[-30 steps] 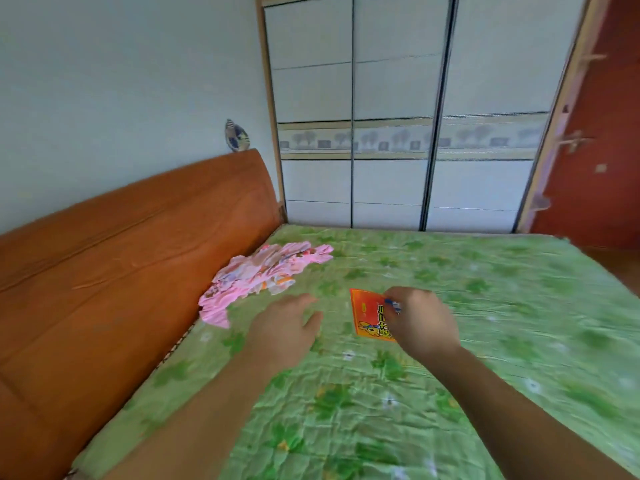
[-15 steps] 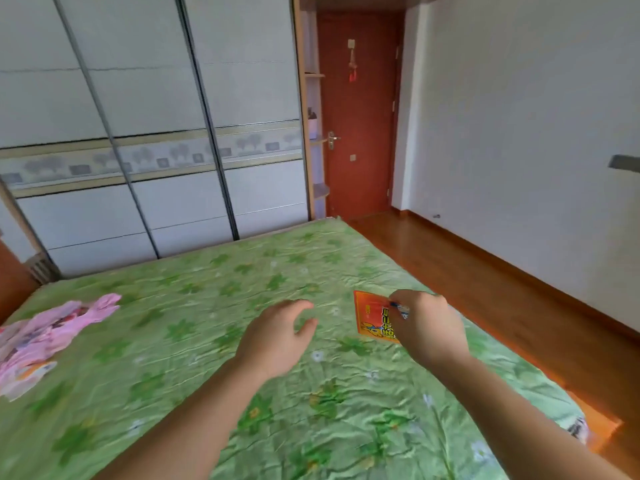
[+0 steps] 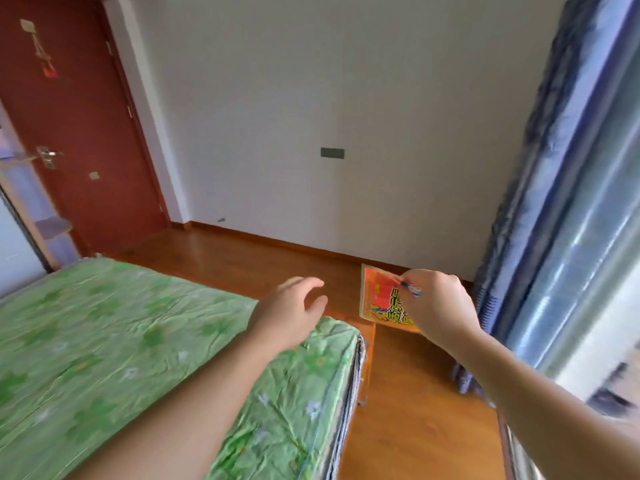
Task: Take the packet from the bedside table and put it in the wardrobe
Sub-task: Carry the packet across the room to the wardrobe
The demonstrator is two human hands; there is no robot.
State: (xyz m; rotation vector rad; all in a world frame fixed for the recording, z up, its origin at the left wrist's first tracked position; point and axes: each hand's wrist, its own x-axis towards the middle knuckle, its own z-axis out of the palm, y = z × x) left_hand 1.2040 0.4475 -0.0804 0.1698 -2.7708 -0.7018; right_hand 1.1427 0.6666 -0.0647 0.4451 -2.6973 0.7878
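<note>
My right hand (image 3: 436, 306) is shut on an orange and red packet (image 3: 379, 296) with yellow print, held upright in front of me above the wooden floor near the bed's corner. My left hand (image 3: 291, 313) floats open beside it, fingers spread, holding nothing, over the foot corner of the bed. Only a sliver of the white wardrobe (image 3: 10, 244) shows at the far left edge. The bedside table is out of view.
A bed with a green flowered cover (image 3: 104, 341) fills the lower left. Wooden floor (image 3: 408, 410) runs between the bed and a blue curtain (image 3: 540, 202) by the window at right. A red door (image 3: 76, 133) stands closed at the back left, next to a white wall.
The view has swung right, from the headboard and wardrobe past the door to the far wall and window. Both hands kept their pose, the packet still in my right hand.
</note>
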